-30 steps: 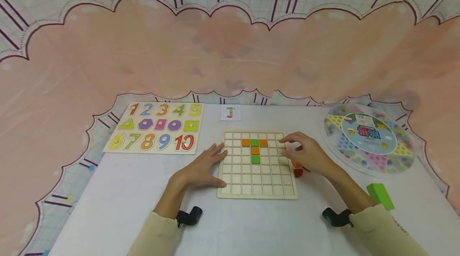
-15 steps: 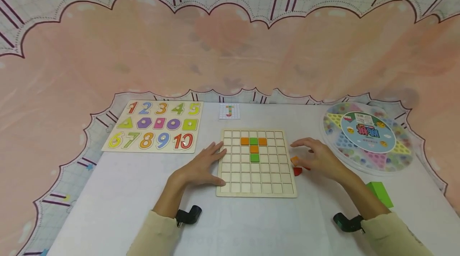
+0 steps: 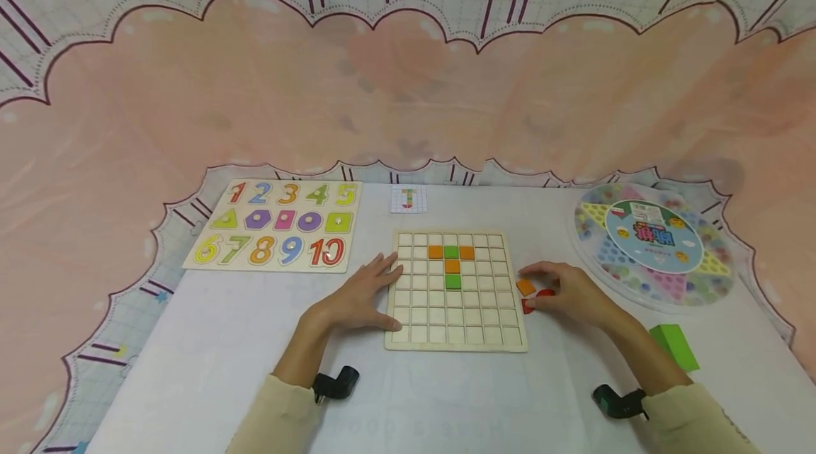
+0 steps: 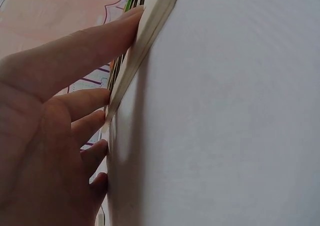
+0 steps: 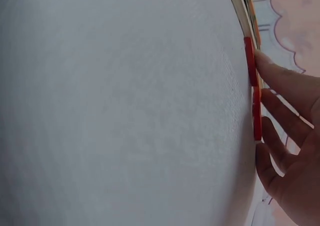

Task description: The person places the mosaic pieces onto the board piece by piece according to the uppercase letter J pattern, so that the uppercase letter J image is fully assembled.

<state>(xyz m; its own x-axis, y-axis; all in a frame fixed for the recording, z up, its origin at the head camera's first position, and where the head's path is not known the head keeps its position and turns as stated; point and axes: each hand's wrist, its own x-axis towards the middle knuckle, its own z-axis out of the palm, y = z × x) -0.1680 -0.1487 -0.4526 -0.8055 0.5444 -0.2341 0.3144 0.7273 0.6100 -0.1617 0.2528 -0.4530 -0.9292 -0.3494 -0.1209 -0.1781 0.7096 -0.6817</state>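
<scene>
A wooden grid board (image 3: 421, 318) lies in the middle of the table in the head view. Orange and green square tiles (image 3: 453, 282) form a T in its upper cells. My left hand (image 3: 353, 298) rests along the board's left side, fingers spread and thumb at the near left edge (image 4: 150, 28). Beyond the right edge, my right hand (image 3: 570, 292) is low over loose pieces. Its thumb touches one red piece (image 5: 250, 63); a second red piece (image 5: 257, 118) lies by the other fingers. An orange tile (image 3: 525, 287) sits between the index finger and the board.
A small pattern card (image 3: 409, 200) lies behind the board. At the back left is a number-and-shape puzzle board (image 3: 293, 192). A round game box (image 3: 654, 238) stands at the back right, with a green block (image 3: 674, 347) nearer the right forearm.
The right hand has moved from over the board's right columns, to the right and down onto the loose pieces. The left hand and the tiles on the board have stayed in place.
</scene>
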